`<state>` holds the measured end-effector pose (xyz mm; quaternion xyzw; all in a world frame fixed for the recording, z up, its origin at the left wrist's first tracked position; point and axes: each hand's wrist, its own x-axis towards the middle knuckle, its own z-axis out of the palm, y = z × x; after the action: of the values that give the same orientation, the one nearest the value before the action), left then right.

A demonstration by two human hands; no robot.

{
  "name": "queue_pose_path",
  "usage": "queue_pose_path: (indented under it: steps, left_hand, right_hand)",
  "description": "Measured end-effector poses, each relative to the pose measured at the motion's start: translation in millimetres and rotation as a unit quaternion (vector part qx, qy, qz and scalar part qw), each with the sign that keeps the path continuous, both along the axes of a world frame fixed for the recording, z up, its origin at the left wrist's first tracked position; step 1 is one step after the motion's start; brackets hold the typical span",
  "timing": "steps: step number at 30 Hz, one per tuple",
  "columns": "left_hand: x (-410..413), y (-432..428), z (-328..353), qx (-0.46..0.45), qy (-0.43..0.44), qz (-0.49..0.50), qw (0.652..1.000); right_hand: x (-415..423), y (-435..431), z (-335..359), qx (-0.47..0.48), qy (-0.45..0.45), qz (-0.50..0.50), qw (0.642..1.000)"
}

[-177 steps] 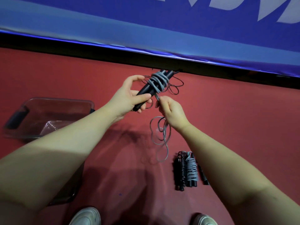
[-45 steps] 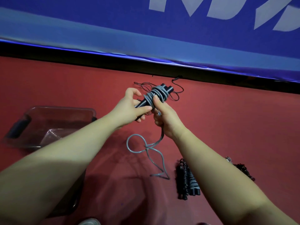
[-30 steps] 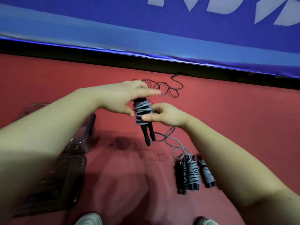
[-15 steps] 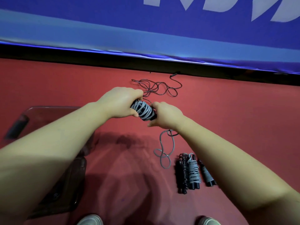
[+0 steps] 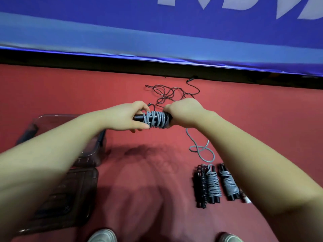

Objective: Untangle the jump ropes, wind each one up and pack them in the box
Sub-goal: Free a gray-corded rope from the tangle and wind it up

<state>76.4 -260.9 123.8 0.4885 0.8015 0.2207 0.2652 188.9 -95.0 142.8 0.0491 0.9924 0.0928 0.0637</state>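
I hold a grey jump rope (image 5: pixel 156 120) level in front of me, most of its cord wound round the two black handles. My left hand (image 5: pixel 128 117) grips the handles' left end. My right hand (image 5: pixel 184 114) is curled round the right end and the cord. A loose grey tail (image 5: pixel 201 149) hangs from under my right hand down to the red floor. A thin black rope (image 5: pixel 172 92) lies tangled on the floor beyond my hands. The clear box (image 5: pixel 97 151) stands at the left, partly behind my left arm.
Three wound ropes (image 5: pixel 215 184), one black and two grey, lie side by side on the floor at lower right. The box's dark lid (image 5: pixel 70 194) lies in front of the box. A blue banner (image 5: pixel 157 32) closes off the far side. My shoes (image 5: pixel 103 236) show at the bottom.
The bundle has turned from slanted to level and my hands have risen slightly. More cord sits on the handles, and the loose tail now trails to the right, shorter than before.
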Motion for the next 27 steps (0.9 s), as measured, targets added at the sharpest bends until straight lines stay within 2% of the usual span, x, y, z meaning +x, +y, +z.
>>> queue_pose_path:
  steps: [3,7,11,14,16,19,22,25,27]
  left_hand:
    - [6,5,-4,-0.025,0.094,-0.012,0.995]
    - [13,13,-5,0.01,0.162,-0.018,0.987]
    - [14,18,-6,0.048,0.212,0.055,0.975]
    - [6,13,-8,0.067,0.208,0.13,0.967]
    - [4,11,-11,0.063,0.197,0.154,0.966]
    - [7,14,-17,0.075,0.17,0.196,0.963]
    - [1,16,-18,0.136,0.11,0.272,0.946]
    - [0,17,-18,0.219,-0.05,0.301,0.927]
    - [4,18,-16,0.265,-0.179,0.311,0.895]
  right_hand:
    - [-1,0,-1,0.029,0.008,0.008,1.0]
    - [-3,3,-4,0.018,0.033,-0.01,0.999]
    - [-3,12,-4,-0.125,0.112,-0.074,0.983]
    - [2,17,-1,-0.179,0.18,-0.143,0.957]
    - [4,15,-1,-0.19,0.17,-0.159,0.954]
    - [5,5,-3,-0.203,0.156,-0.164,0.953]
    - [3,-4,-4,-0.298,0.182,-0.17,0.922]
    - [2,-11,-8,-0.37,0.19,-0.157,0.896]
    - [2,-14,-14,-0.418,0.197,-0.139,0.876]
